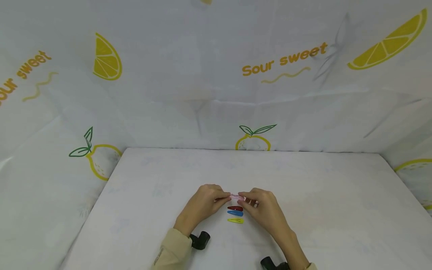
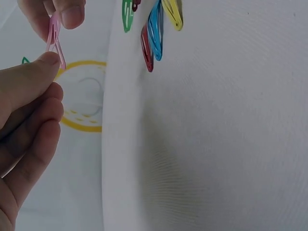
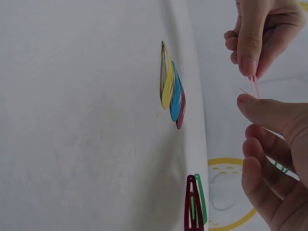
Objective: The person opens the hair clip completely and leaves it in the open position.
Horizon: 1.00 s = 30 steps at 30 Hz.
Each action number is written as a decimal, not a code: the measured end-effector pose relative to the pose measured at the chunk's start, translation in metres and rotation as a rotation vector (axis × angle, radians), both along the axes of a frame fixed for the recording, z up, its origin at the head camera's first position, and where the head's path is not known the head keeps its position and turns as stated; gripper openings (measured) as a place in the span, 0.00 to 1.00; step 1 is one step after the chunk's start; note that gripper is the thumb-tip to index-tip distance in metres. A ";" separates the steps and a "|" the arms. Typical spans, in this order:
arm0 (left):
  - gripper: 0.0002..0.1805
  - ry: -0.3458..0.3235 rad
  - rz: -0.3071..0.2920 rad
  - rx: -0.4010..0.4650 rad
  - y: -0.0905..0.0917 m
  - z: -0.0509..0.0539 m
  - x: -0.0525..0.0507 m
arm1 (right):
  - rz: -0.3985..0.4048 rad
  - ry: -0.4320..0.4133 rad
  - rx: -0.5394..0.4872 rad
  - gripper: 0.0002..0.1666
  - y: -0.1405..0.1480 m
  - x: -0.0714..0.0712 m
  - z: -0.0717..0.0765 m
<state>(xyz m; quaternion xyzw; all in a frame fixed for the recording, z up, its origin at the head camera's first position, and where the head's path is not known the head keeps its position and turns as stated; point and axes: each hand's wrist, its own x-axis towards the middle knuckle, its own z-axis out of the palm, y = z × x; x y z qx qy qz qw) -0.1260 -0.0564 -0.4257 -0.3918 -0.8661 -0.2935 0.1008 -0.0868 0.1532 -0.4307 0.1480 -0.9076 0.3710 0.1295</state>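
**Three in a row, two at the right side, one held above**

Above the table (image 1: 337,206), the held clip (image 1: 237,196) is between the left hand (image 1: 204,200) and the right hand (image 1: 264,208). Before it, nearer to the person, a row lies on the table: first the far clip (image 1: 235,208), then the middle clip (image 1: 235,213), then the near clip (image 1: 235,221). Two more clips (image 3: 187,204) (under the right hand) lie right of this row. Behind the table is the backdrop (image 1: 182,75).

I have 2 arms (image 1: 285,242) extended forward, angled inward. My bare left hand (image 1: 206,201) and bare right hand (image 1: 262,204) face each other, fingertips near but apart, each pinching with thumb and fingers. On both, the remaining fingers curl inward. A beige fabric sleeve (image 1: 173,249) covers my left forearm.
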 end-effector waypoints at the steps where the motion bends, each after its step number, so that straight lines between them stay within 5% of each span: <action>1: 0.08 -0.002 -0.001 -0.001 0.000 -0.001 -0.001 | 0.000 -0.004 0.005 0.11 0.000 -0.001 0.000; 30: 0.06 -0.036 0.060 -0.057 0.013 -0.030 -0.023 | -0.108 -0.158 0.067 0.09 -0.011 -0.025 -0.017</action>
